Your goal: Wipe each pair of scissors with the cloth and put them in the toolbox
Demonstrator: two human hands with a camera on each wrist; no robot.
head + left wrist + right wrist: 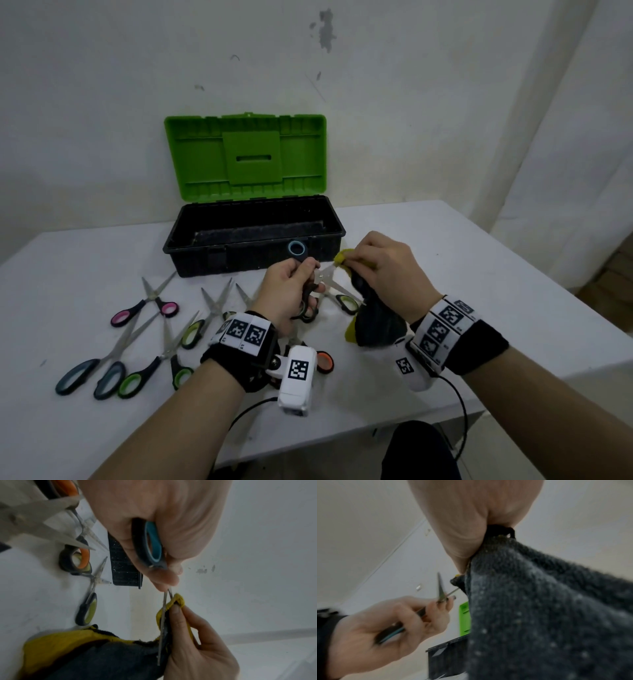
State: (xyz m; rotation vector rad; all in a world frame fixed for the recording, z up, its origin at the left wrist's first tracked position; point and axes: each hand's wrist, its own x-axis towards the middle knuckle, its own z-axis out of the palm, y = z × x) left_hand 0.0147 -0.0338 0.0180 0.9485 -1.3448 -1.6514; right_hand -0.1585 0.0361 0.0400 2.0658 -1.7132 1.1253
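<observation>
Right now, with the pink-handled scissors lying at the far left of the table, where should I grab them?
Take the pink-handled scissors by the two handle loops, coming from above on the near side. They lie flat and spread open, blades pointing away toward the toolbox, so the handles are the nearer, blunt end.

Both hands raised, left hand (291, 291) and right hand (387, 270) each curled in a grip.
</observation>
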